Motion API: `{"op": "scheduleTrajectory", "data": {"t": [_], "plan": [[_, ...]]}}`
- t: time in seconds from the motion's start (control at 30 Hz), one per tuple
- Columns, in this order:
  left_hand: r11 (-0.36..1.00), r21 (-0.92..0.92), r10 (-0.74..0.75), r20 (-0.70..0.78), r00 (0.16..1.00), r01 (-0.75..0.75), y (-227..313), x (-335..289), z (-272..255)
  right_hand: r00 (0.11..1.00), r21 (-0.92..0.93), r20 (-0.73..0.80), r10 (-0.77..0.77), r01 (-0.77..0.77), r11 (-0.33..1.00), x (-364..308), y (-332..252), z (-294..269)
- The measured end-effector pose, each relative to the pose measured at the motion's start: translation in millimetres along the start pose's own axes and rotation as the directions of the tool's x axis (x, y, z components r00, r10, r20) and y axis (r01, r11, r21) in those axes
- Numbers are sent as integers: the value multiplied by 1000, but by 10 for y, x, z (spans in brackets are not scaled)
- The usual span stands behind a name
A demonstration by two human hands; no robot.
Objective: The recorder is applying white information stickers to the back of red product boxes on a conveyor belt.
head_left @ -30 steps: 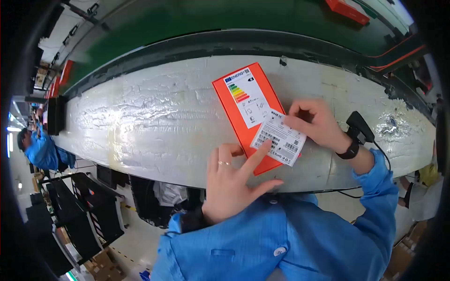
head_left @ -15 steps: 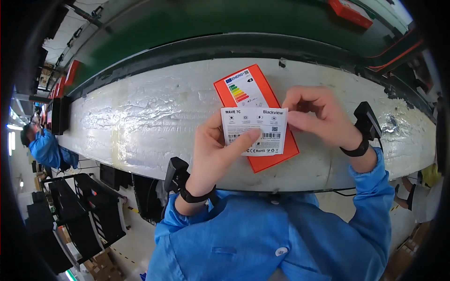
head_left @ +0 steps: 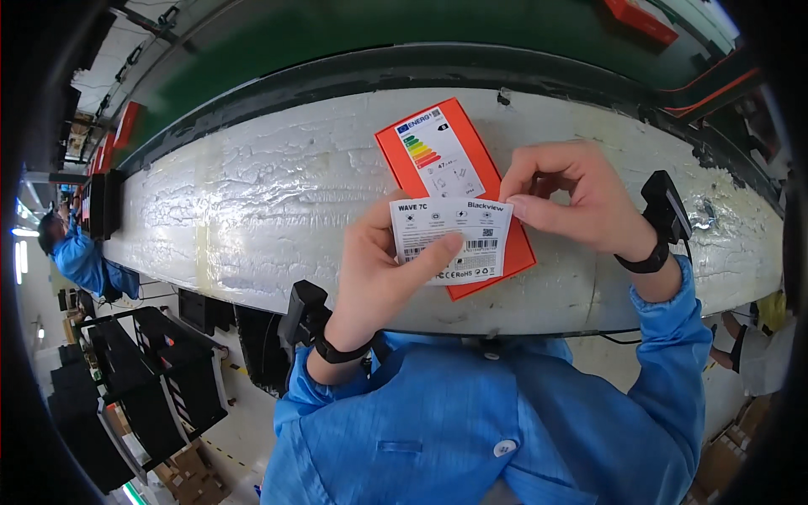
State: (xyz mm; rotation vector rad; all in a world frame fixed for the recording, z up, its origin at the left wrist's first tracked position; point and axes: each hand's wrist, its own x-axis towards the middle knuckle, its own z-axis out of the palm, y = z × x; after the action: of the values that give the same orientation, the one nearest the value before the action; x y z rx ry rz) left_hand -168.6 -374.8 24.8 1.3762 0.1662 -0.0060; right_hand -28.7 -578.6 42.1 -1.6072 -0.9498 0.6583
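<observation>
My left hand (head_left: 379, 261) holds a white printed label sheet (head_left: 438, 225), thumb on its face and fingers behind it. At the sheet's upper right corner, my right hand (head_left: 576, 198) pinches the edge between thumb and forefinger. Behind and below the sheet, an orange-red flat box (head_left: 518, 252) lies at a slant on the bench. A white energy label (head_left: 442, 151) with coloured bars is stuck on the box's far part. The sheet hides much of the box's near part. Each wrist wears a black strap with a small black device.
The worn, pale-covered bench (head_left: 244, 210) reaches far to both sides. Beyond its dark edge runs a green belt (head_left: 337, 34), with another orange box (head_left: 644, 18) at far right. A co-worker in blue (head_left: 84, 261) stands at far left, near black racks (head_left: 143, 379).
The sheet has tilted slightly, and my right fingers now touch its corner. In the picture, the box has shifted slightly up and left, showing more of its energy label.
</observation>
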Motion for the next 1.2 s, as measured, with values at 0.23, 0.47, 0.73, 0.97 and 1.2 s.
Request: {"op": "scheduleTrajectory", "data": {"t": [0.23,0.47,0.73,0.97,1.2], "plan": [[1000,9,14,-26,1000,-14,-8,-14,-11,999,-57,-37,14,-16,998,-13,-68,-5],[999,34,-5,7,1000,4,-8,-28,1,992,-32,43,117,-116,993,-3,-101,-54],[999,25,21,204,979,-27,68,-31,43,919,459,364,148,-316,831,-12,144,138],[979,-190,49,-120,992,-72,20,19,73,997,281,-21,80,-71,957,-19,-9,197],[987,-150,49,-93,994,-63,-36,-1,16,988,262,-32,149,-135,955,-33,-28,256]]}}
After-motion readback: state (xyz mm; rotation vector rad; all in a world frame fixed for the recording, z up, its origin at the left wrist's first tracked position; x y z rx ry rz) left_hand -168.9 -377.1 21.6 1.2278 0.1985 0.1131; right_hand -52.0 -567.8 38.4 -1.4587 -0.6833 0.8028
